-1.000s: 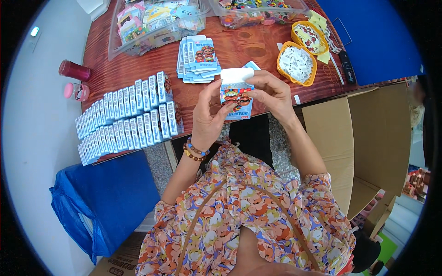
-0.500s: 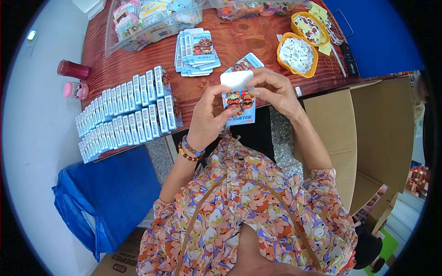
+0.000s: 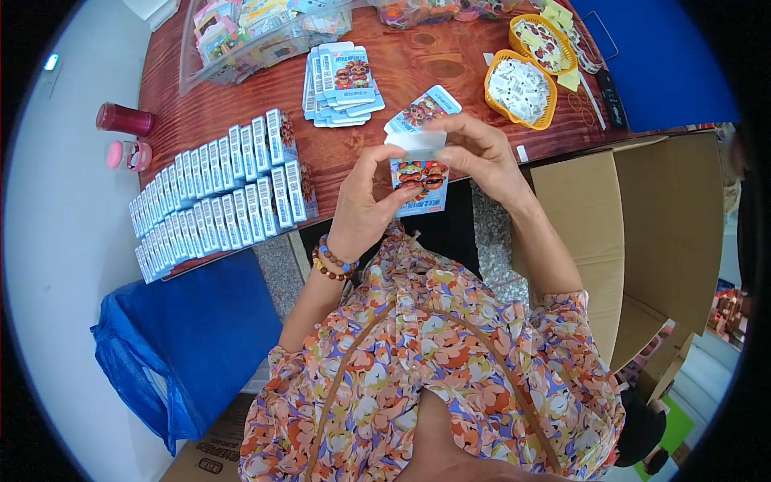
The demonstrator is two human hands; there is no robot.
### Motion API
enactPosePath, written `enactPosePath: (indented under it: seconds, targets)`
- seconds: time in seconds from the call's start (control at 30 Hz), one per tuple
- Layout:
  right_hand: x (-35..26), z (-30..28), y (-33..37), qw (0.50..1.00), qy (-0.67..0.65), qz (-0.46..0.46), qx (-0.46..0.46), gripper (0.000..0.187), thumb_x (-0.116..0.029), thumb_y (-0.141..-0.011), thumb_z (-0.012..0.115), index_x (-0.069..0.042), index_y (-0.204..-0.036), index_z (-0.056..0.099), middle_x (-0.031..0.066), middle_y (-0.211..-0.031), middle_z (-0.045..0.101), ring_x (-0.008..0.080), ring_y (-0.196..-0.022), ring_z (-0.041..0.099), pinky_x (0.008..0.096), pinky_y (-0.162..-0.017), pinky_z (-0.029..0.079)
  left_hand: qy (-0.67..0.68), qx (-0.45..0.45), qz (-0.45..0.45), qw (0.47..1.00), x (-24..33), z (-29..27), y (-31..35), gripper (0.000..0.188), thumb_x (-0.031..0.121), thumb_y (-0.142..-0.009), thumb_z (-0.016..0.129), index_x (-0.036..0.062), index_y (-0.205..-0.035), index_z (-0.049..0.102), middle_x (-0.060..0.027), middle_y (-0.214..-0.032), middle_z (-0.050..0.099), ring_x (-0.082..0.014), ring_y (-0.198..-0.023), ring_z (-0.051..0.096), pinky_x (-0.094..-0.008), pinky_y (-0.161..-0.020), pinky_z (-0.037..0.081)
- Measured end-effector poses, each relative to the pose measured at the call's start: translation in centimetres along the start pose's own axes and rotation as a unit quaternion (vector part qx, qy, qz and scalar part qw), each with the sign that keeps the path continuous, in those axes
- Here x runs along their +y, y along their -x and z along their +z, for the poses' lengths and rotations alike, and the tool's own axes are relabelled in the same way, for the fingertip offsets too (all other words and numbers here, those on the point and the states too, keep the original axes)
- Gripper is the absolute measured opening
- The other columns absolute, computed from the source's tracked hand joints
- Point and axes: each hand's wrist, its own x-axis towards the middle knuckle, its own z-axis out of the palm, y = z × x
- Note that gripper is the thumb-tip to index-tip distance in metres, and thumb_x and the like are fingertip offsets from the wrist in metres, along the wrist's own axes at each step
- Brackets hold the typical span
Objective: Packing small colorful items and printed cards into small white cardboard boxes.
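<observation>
Just off the table's near edge, my left hand [image 3: 363,191] grips a small blue and white carton [image 3: 422,186] with cartoon figures on its front. Its thumb presses the printed face. My right hand [image 3: 487,161] pinches the white flap [image 3: 415,142] at the carton's upper end, which stands partly raised. Right behind the hands lies another flat carton [image 3: 426,107] of the same print. A stack of flattened cartons [image 3: 345,84] sits further back to the left. Two long rows of filled-out cartons [image 3: 217,189] stand on edge at the table's left.
Two orange baskets, one with white packets [image 3: 520,90] and one behind it [image 3: 543,44], stand at the right. A clear bin [image 3: 265,48] of colourful packets is at the back. A dark red jar [image 3: 126,120] is far left; an open cardboard box [image 3: 578,241] is at my right.
The white flap of the held carton has tilted down and looks shorter. My right fingers have shifted slightly along with it. My left hand keeps its grip on the carton.
</observation>
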Motion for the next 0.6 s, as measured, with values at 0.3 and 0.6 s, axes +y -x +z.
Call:
enactPosePath:
  seconds: [0.3, 0.6]
  targets:
    - [0.0, -1.5, -1.0, 0.991, 0.036, 0.105, -0.074, 0.012, -0.012, -0.095, 0.065, -0.004, -0.104, 0.07, 0.0017, -0.1, 0.07, 0.0053, -0.089, 0.062, 0.0218, -0.074, 0.05, 0.016, 0.02, -0.005, 1.0, -0.4, 0.2, 0.3, 0.05, 0.001, -0.084, 0.075, 0.0058, -0.125, 0.047, -0.0099, -0.104, 0.065, -0.0145, -0.094, 0.066, -0.0307, -0.079, 0.057]
    - [-0.3, -1.3, -0.4, 0.982, 0.129, 0.135, -0.039, 0.019, -0.003, -0.091, 0.068, -0.003, -0.109, 0.075, 0.004, -0.092, 0.075, 0.0068, -0.083, 0.067, 0.0227, -0.073, 0.054, -0.026, 0.004, 0.018, 0.999, -1.0, 0.2, 0.0, 0.06, 0.002, -0.084, 0.076, 0.0084, -0.13, 0.039, -0.0092, -0.101, 0.061, -0.0146, -0.088, 0.065, -0.03, -0.073, 0.056]
